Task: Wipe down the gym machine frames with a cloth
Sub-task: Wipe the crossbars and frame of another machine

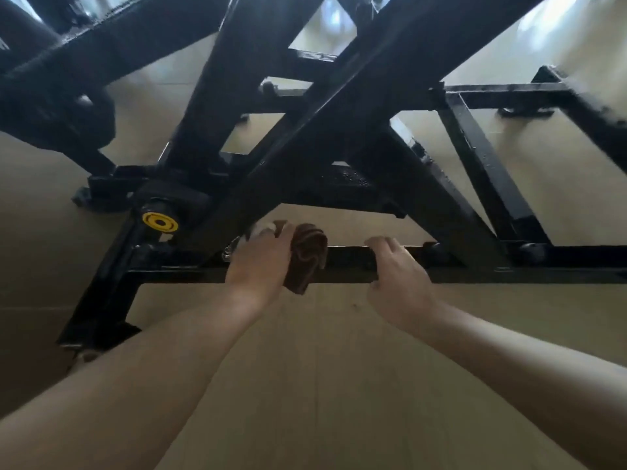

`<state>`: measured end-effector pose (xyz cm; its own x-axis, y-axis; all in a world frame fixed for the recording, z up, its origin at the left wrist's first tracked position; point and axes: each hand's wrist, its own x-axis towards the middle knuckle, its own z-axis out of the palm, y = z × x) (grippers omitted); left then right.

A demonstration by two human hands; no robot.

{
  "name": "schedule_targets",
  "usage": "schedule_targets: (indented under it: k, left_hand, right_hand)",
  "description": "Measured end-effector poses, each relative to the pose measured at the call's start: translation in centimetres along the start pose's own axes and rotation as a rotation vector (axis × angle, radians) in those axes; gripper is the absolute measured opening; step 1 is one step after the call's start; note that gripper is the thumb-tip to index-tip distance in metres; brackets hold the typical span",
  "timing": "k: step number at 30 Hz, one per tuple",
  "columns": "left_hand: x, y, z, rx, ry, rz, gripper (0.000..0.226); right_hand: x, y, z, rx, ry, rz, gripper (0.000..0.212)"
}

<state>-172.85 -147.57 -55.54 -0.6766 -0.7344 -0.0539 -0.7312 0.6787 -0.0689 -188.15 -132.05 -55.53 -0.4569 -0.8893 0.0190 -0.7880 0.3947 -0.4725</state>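
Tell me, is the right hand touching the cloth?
Apart. The head view shows bare black bar between the right hand and the brown cloth, which the left hand holds on the bar.

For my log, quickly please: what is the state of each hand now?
Left hand: closed, holding the brown cloth against the low black bar.
Right hand: fingers curled over that bar, gripping it.

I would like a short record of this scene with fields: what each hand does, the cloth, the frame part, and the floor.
left hand: left hand holds the brown cloth against the bar
right hand: right hand rests on the same bar, fingers curled over its top
frame part: low horizontal black bar of the gym machine
nearby mark: yellow round cap to the left
floor: beige floor
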Motion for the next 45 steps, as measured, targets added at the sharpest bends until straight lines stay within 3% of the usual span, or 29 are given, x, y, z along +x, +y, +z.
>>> schedule_targets:
  k: [5, 9, 12, 15, 18, 22, 32, 36, 41, 45]
  left_hand:
    - [-0.4, 3.4, 1.6, -0.079, 0.044, 0.095, 0.049]
    - [-0.6, 8.4, 2.3, -0.188, 0.151, 0.318, 0.052]
    - [0.4, 8.7, 2.7, -0.051, 0.151, 0.497, 0.055]
    - [0.4, 4.3, 1.5, -0.238, -0.003, 0.423, 0.062]
    - [-1.8, -0.5, 1.6, -0.052, -0.079, 0.355, 0.079]
    - [-4.2, -5.7, 1.6, -0.023, -0.145, 0.100, 0.099]
    - [-4.1, -7.0, 2.8, -0.032, -0.069, 0.139, 0.101]
    - [-4.4, -8.2, 2.3, -0.005, -0.142, 0.193, 0.100]
    - [-4.2, -7.8, 2.3, -0.030, -0.152, 0.182, 0.100]
    - [-4.1, -7.9, 2.3, -0.044, -0.142, 0.194, 0.099]
  right_hand:
    - [-0.3, 1.0, 1.0, 0.093, 0.091, -0.040, 0.079]
    - [0.3, 0.6, 1.1, 0.233, 0.259, -0.148, 0.064]
    - [0.6, 0.5, 1.1, 0.250, 0.278, -0.142, 0.058]
    - [0.8, 0.2, 2.2, 0.084, 0.115, -0.203, 0.056]
    - [1.1, -0.8, 4.1, -0.161, -0.029, -0.307, 0.061]
    - [2.0, -3.0, 5.8, -0.324, -0.095, -0.257, 0.073]
    - [4.6, -3.7, 6.9, -0.406, -0.129, -0.523, 0.063]
    - [3.6, 0.0, 4.3, -0.423, -0.106, -0.414, 0.054]
    - [0.4, 6.4, 1.1, -0.411, 0.070, -0.252, 0.051]
    - [0.1, 5.1, 2.0, -0.432, 0.070, -0.138, 0.056]
